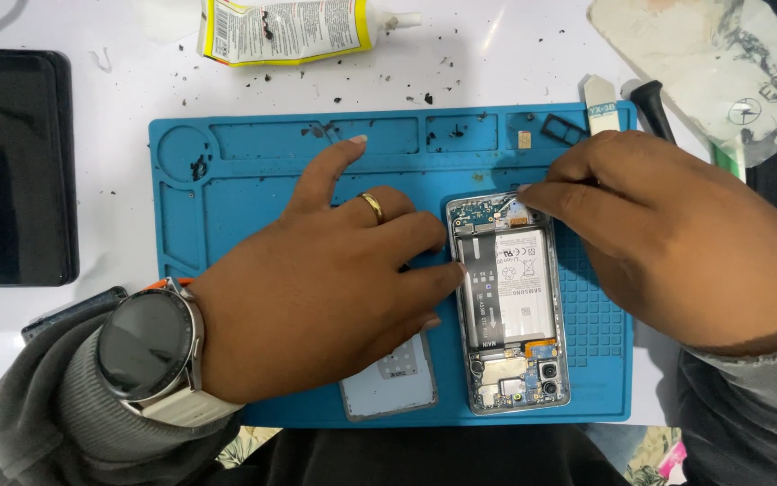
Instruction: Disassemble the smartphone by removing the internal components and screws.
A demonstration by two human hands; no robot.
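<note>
Work surface: a white table [514,63], littered with dark specks along the upper part of the frame. On it lies a blue repair mat [226,180] with moulded compartments along its top edge and a ribbed grid at right; its lower edge lies near the bottom of the frame.

Item under work: an opened phone [510,306], back removed, battery and circuit boards exposed. It lies flat on the right half of the mat, long axis running top to bottom of the frame, camera lenses at the lower end. Its right side leaves a strip of bare mat; its lower end sits close to the mat's lower edge.

Left hand [316,288]: open, palm down, fingers spread across the mat centre, fingertips touching the phone's left edge. A ring and a wristwatch [145,346] are worn. A grey back cover [393,382] lies partly beneath this hand.

Right hand [676,243]: fingers pinched together at the phone's upper end; whether anything is gripped cannot be told.

Surroundings: a yellow-and-white tube [289,31] at top centre, a dark tablet [10,166] at left, a white pry tool [601,103] and a black tool handle [654,103] at the mat's upper right corner, crumpled film [703,63] beyond.
</note>
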